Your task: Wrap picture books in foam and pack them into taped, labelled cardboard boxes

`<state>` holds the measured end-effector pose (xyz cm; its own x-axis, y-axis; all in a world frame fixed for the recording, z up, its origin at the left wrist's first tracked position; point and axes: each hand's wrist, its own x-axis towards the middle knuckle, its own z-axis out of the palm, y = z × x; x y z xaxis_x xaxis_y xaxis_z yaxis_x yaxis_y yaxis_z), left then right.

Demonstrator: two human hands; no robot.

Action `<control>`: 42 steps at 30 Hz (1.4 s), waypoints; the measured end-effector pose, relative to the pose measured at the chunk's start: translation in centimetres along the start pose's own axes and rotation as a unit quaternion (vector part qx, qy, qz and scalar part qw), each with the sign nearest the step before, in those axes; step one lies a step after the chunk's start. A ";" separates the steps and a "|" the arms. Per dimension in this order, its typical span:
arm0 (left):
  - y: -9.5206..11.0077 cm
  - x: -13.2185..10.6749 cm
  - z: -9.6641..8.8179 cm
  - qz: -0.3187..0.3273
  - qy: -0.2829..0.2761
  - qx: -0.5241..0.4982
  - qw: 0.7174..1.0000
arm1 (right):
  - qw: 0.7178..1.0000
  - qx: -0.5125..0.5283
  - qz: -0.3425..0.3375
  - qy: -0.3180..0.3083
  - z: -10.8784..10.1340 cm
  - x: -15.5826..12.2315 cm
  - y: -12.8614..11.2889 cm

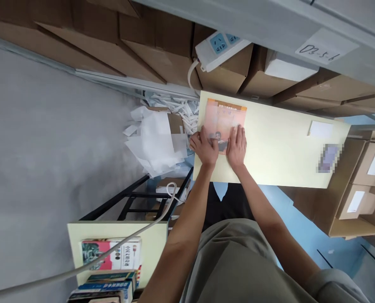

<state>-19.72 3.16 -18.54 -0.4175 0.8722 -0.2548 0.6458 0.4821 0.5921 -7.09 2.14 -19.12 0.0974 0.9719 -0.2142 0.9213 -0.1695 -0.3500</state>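
An orange-pink book (225, 120) lies on the pale yellow tabletop (276, 143), near its left end. A translucent sheet seems to cover most of its front, though the sheet's edges are hard to make out. My left hand (205, 147) rests on the book's lower left corner with fingers apart and the thumb toward the middle. Flat on its lower right part lies my right hand (237, 147), fingers stretched out side by side. Both hands press on the cover and hold nothing. Parts of the lower edge are hidden under them.
Cardboard boxes (162, 63) and a power strip (222, 48) line the far side. A white card (320, 128) and a pixelated item (329, 158) lie at the right end. White sheets (157, 139) heap at left. Books (111, 254) and a cable (137, 233) are lower left.
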 end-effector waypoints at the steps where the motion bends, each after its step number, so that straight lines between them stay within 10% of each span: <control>1: -0.1 -0.1 0.2 0.004 0.000 0.002 1.000 | 1.000 -0.006 -0.008 -0.010 0.1 0.0 0.0; 31: 0.8 0.3 1.4 -0.004 0.002 0.017 1.000 | 0.998 0.003 -0.031 -0.059 1.0 1.0 0.9; 42: 1.2 -0.4 1.6 0.052 0.040 -0.137 0.988 | 0.998 -0.026 -0.061 -0.010 -0.5 1.8 0.6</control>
<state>-17.71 3.49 -18.95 -0.4137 0.9016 -0.1266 0.4953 0.3395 0.7996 -6.20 3.85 -19.23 -0.0231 0.9812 -0.1915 0.9440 -0.0416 -0.3273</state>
